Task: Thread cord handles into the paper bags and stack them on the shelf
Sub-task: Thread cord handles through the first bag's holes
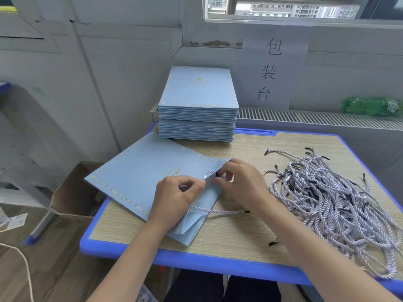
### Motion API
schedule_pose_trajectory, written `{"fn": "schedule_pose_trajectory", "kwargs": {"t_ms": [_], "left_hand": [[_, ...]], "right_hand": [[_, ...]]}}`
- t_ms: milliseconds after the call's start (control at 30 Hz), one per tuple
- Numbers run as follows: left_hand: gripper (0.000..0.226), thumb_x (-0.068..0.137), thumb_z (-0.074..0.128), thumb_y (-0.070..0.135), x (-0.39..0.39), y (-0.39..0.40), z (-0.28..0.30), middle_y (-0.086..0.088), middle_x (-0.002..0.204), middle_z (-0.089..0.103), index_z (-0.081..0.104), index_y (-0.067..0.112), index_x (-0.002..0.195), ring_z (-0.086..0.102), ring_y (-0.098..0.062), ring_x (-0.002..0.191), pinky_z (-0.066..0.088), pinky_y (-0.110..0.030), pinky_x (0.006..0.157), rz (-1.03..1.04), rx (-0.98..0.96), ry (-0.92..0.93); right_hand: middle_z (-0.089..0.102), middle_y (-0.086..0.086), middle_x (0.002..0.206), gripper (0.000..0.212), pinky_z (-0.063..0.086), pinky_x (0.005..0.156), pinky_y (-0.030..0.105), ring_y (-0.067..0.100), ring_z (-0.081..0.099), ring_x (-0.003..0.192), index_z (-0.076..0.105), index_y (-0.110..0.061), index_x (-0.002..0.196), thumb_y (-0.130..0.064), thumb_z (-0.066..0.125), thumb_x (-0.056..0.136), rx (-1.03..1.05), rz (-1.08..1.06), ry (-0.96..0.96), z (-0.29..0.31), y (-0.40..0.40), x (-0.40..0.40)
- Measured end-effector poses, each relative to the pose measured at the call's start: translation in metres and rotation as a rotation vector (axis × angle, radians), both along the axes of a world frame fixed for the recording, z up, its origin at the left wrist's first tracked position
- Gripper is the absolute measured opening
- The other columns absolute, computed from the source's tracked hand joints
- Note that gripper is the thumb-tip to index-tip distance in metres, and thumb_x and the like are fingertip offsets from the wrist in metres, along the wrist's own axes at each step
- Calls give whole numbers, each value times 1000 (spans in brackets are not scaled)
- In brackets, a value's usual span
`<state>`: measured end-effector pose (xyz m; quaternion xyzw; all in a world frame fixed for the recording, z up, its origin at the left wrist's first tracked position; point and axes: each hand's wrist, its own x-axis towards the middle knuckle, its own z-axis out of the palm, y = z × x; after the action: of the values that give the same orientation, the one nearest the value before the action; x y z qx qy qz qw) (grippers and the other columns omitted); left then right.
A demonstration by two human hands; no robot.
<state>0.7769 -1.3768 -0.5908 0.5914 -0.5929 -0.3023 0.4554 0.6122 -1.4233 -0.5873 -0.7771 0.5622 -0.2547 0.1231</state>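
Both hands (178, 192) (239, 182) pinch bag (139, 177) top edge; cords (327, 192) crowd right.

Both bare forearms reach forward and inward, hands nearly meeting. The left hand (176, 194) is knuckles-up, fingers curled, thumb and forefinger pinched together. The right hand (241, 182) arches just beside it, fingertips (220, 182) curled down in a pinch.

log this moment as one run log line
step: threading cord | bag: flat on table | left hand: holds bag rim | right hand: pinches cord tip
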Motion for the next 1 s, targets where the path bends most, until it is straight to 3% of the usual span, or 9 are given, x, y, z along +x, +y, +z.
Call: {"fn": "schedule_pose_trajectory", "kwargs": {"t_ms": [100, 200, 333, 500, 633, 700, 767, 900, 1000], "left_hand": [[7, 80, 73, 21, -3, 1, -2, 19, 78, 72, 74, 27, 79, 64, 8, 77, 46, -8, 73, -1, -5, -19], [20, 77, 76, 25, -4, -1, -8, 12, 94, 68, 71, 20, 96, 62, 0, 91, 44, -10, 82, 20, -80, -160], [29, 74, 78, 28, -3, -4, -9, 9, 97, 61, 61, 19, 96, 56, -3, 94, 36, -2, 78, 11, -111, -233], [34, 73, 78, 34, -16, -6, -11, 7, 93, 55, 56, 16, 91, 51, -9, 94, 33, -3, 74, -44, -111, -314], [33, 71, 78, 43, -20, -12, -3, 11, 93, 57, 57, 22, 86, 53, -4, 94, 34, -3, 76, -180, -38, -274], [27, 71, 79, 42, -9, -15, 4, 11, 97, 64, 62, 27, 85, 58, -4, 96, 43, -15, 85, -301, -6, -247], [24, 73, 79, 39, 8, -13, 11, 9, 101, 67, 67, 27, 90, 60, -8, 99, 46, -25, 91, -423, -35, -302], [30, 76, 78, 35, 41, 1, 21, 23, 124, 53, 68, 30, 104, 38, 13, 122, 26, -4, 99, -640, 0, -526], [41, 75, 76, 43, 61, 7, 19, 32, 136, 37, 61, 41, 114, 23, 21, 128, 15, 2, 98, -679, 15, -634]], "right_hand": [[57, 1, 86, 8, 38, 66, 33, 25, 54, 81, 58, -13, 82, -20, 59, 85, -44, -41, 1, -3, 1, 6], [47, -9, 70, 18, 42, 67, 36, 21, 49, 73, 47, -20, 69, -20, 60, 82, 0, 4, -16, -6, 7, -2], [41, -14, 65, 18, 42, 65, 36, 17, 47, 70, 49, -21, 69, -22, 61, 83, 7, 2, 17, -8, 19, -27], [44, -12, 66, 18, 44, 67, 39, 20, 49, 72, 49, -21, 71, -23, 60, 85, -8, -101, 55, -9, 18, -54], [54, -6, 77, 9, 45, 72, 37, 20, 53, 79, 58, -20, 90, -29, 58, 88, 46, -117, 74, -6, 13, -52], [54, -7, 83, 16, 45, 71, 34, 18, 52, 80, 61, -23, 105, -28, 56, 90, 37, -119, 81, -4, 15, -50], [53, -7, 84, 18, 46, 69, 34, 18, 52, 75, 66, -24, 106, -20, 57, 91, -38, -98, 75, 0, 21, -50], [57, -4, 78, 16, 50, 58, 44, 24, 55, 61, 73, -19, 90, -7, 63, 85, -198, 81, 6, 4, 30, -53], [61, -8, 82, 16, 51, 57, 37, 1, 54, 59, 73, -18, 87, -5, 64, 83, -222, 223, -37, 4, 34, -48]]}}
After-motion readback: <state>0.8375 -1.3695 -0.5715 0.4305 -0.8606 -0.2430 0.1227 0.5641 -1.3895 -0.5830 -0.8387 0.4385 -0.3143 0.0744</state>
